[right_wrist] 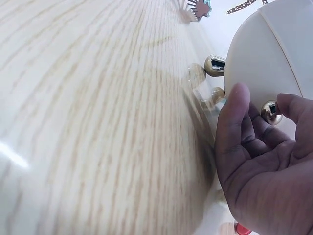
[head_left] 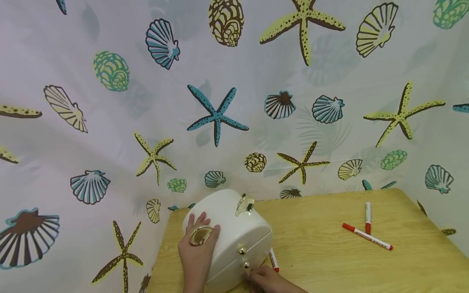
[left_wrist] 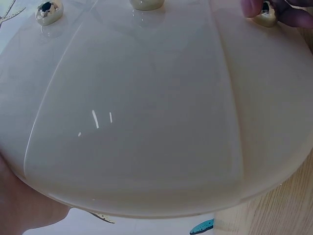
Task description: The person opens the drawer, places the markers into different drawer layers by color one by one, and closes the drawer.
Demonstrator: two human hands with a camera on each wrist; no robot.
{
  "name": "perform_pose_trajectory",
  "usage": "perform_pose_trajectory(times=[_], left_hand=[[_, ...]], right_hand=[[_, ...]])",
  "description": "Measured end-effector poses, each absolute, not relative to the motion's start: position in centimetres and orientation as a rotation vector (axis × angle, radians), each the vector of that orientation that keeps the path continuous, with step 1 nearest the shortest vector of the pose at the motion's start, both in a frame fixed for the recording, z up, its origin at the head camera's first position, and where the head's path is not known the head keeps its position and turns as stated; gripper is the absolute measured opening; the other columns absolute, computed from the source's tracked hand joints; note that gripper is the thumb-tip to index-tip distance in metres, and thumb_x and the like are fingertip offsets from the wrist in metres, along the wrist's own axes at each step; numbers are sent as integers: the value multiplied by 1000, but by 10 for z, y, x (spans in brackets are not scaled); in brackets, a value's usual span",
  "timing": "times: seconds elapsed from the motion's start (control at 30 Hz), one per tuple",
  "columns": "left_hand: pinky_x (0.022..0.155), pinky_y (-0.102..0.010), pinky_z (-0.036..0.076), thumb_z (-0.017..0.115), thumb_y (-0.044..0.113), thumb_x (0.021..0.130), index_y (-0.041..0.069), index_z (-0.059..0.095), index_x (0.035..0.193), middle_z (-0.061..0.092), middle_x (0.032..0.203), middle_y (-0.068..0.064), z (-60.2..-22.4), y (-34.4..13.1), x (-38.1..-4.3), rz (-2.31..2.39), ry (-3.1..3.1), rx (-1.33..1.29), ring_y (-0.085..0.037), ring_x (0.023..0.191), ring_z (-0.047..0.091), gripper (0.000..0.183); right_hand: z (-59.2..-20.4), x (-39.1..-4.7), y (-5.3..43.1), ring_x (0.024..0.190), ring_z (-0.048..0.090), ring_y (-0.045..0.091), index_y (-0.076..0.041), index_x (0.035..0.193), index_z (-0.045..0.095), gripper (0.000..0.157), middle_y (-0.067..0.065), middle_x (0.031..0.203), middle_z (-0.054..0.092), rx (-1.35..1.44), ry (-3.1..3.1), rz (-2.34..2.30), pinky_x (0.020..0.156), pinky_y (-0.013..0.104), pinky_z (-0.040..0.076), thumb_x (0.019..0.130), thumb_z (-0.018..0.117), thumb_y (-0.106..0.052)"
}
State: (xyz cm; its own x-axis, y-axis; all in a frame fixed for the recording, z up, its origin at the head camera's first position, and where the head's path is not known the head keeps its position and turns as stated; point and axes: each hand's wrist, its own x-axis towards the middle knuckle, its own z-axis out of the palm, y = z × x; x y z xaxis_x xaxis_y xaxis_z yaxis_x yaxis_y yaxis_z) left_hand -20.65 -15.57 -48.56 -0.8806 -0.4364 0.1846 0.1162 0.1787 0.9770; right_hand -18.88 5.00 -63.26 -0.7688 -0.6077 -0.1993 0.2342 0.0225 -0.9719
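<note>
A white rounded box (head_left: 231,228) with shiny gold fittings stands on the table. My left hand (head_left: 198,254) rests on its top, fingers and thumb spread around one gold oval fitting (head_left: 200,235). A second gold fitting (head_left: 245,205) sits farther right on the top. Down the box's front, divided by thin seams, runs a row of round gold knobs (head_left: 242,250). My right hand (head_left: 269,280) pinches the lowest knob (right_wrist: 270,112) between thumb and fingers. In the left wrist view those fingertips are on either side of that knob (left_wrist: 265,17).
Behind the box's right side lies a marker (head_left: 273,259), partly hidden. Two more red-and-white markers, one upright in view (head_left: 368,215) and one slanting (head_left: 368,237), lie at the right of the wooden table (head_left: 315,232). Shell-printed cloth (head_left: 238,122) hangs around the table. Gold feet (right_wrist: 215,65) support the box.
</note>
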Motion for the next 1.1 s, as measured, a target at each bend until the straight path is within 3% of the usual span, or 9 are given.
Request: perform_pose_trajectory(times=[0.4, 0.63, 0.83, 1.1], left_hand=[[125, -43, 18, 88, 46, 68, 22, 74, 99, 69, 120, 14, -483, -154, -206, -1756, -2058, 345, -4, 143, 35, 42], [125, -46, 15, 87, 49, 67, 25, 74, 99, 68, 120, 16, -483, -155, -207, -1739, -2077, 358, -3, 143, 35, 43], [125, -44, 18, 88, 49, 66, 24, 75, 98, 70, 118, 14, -485, -154, -207, -1746, -2059, 348, -2, 142, 36, 42], [125, -44, 18, 89, 47, 66, 22, 75, 98, 70, 118, 13, -484, -153, -206, -1771, -2030, 318, -4, 142, 36, 42]], right_hand=[[-636, -191, 52, 68, 52, 8, 14, 82, 50, 53, -3, 77, 57, -378, 1660, -1811, 58, 17, 45, 102, 50, -35], [-636, -191, 50, 62, 47, 5, -3, 70, 51, 45, -6, 71, 54, -371, 1688, -1819, 53, 16, 40, 102, 51, -34], [-637, -189, 51, 62, 48, 4, 14, 77, 44, 53, -6, 71, 55, -399, 1692, -1835, 54, 15, 41, 102, 50, -32], [-636, -188, 52, 63, 49, 4, 18, 82, 41, 53, -5, 73, 57, -408, 1679, -1824, 55, 16, 42, 104, 47, -30]])
